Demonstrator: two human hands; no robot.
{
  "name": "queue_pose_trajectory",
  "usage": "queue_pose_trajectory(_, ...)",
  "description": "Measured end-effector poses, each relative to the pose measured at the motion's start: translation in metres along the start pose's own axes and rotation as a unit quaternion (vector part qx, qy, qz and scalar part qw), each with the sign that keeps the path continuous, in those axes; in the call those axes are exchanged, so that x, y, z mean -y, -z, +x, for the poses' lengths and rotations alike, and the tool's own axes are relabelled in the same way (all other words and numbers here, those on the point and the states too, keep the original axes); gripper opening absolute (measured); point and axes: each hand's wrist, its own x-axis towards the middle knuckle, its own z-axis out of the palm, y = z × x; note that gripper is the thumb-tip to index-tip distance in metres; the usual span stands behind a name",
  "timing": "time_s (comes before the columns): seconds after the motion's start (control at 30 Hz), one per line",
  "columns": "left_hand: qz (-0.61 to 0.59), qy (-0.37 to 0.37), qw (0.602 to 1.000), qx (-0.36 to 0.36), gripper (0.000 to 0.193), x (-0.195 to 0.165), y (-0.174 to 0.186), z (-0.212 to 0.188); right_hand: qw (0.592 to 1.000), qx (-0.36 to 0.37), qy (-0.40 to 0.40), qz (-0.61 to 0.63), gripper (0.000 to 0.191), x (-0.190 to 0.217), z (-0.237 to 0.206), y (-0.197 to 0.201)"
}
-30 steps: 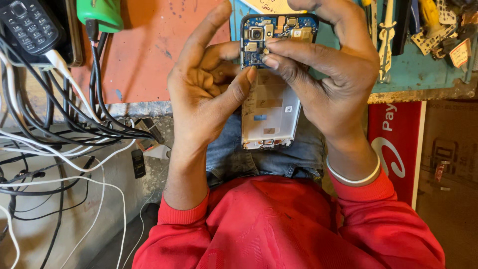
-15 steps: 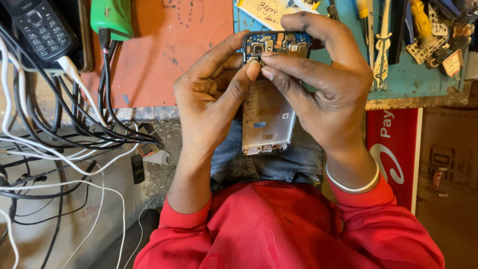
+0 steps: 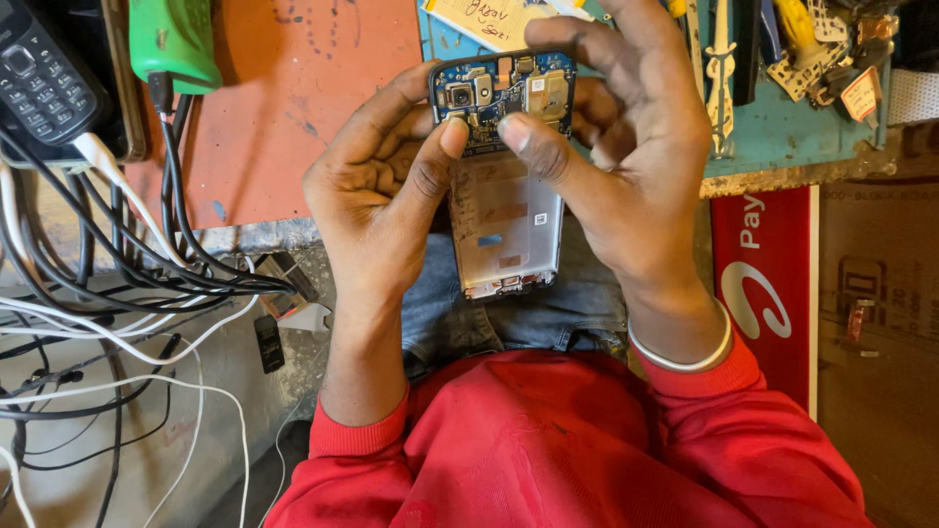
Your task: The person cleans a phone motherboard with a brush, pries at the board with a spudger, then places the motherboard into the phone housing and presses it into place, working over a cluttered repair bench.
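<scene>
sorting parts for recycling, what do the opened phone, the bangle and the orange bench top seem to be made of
Opened phone: blue circuit board with shiny metal shields at the top; the pale frame below looks like metal or plastic. Bangle: smooth, silvery, probably metal. Orange bench top: matte, scuffed and speckled, perhaps a rubber mat or painted board; cannot tell which.

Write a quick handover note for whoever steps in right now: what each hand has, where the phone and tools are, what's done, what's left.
Left hand: grips the left edge of the opened smartphone, thumb tip pressed on the circuit board.
Right hand: holds the right edge, thumb on the same board.
The phone is held above the lap, off the bench; back cover already off, board exposed and in the frame.
Tweezers and other tools lie on the blue mat; keypad phone and cables sit left.
Left: the board work under the thumbs.
</scene>
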Motion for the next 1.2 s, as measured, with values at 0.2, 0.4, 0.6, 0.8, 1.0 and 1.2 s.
queue_pose_trajectory(0.2,-0.003,-0.012,1.000,0.006,0.036,0.0005,0.0000,-0.0011,0.990,-0.022,-0.099,0.102,0.071,-0.0018,0.0004,-0.0011)
queue_pose_trajectory(0.4,-0.009,-0.023,1.000,0.020,0.035,-0.0006,0.0003,-0.0022,0.993,0.007,-0.068,0.093,0.068,-0.0052,0.0001,-0.0004)
queue_pose_trajectory(0.6,-0.006,-0.029,0.999,0.026,0.035,-0.0008,0.0009,-0.0050,0.990,0.007,-0.076,0.117,0.065,-0.0027,0.0006,-0.0027)
queue_pose_trajectory(0.8,-0.015,-0.032,0.999,0.026,0.035,0.0012,0.0009,-0.0064,0.987,0.008,-0.089,0.130,0.061,0.0013,0.0031,-0.0062)
queue_pose_trajectory(1.0,-0.004,-0.041,0.999,0.022,0.035,0.0020,-0.0005,-0.0073,0.990,0.001,-0.076,0.115,0.057,0.0001,0.0022,-0.0088)
queue_pose_trajectory(1.2,0.010,-0.046,0.999,0.020,0.035,0.0009,-0.0018,-0.0089,0.992,-0.015,-0.080,0.102,0.055,-0.0022,0.0025,-0.0090)
